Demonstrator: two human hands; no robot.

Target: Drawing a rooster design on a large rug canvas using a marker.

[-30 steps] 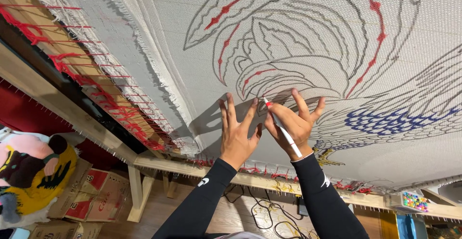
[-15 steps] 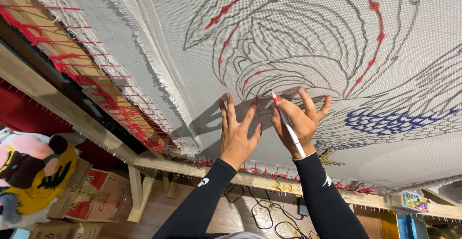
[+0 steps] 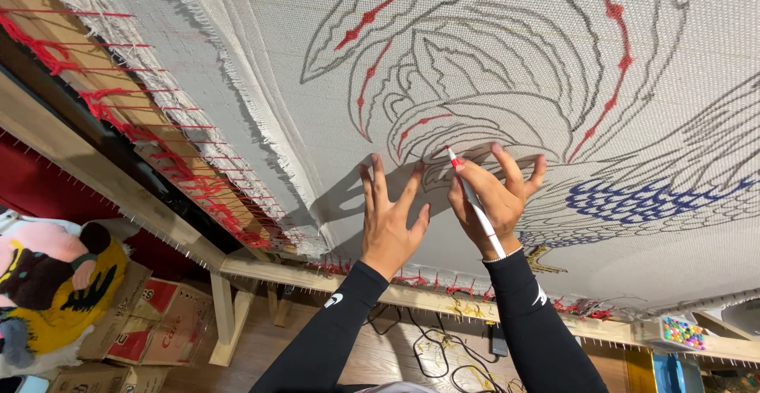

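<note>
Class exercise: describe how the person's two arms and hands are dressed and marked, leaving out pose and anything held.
Both arms wear tight black long sleeves ending at the wrists. The left sleeve carries a small white mark on the forearm, and the right sleeve has a similar white mark. The left hand and right hand are bare: no gloves, and no rings or watch show.

Left hand (image 3: 390, 220) flat on stretched white mesh cloth (image 3: 507, 53), right hand (image 3: 492, 200) just beside w/ white red-tipped marker (image 3: 476, 201), long wooden frame beam (image 3: 269, 270) below, stacked cardboard boxes (image 3: 146, 322) lower left.
</note>
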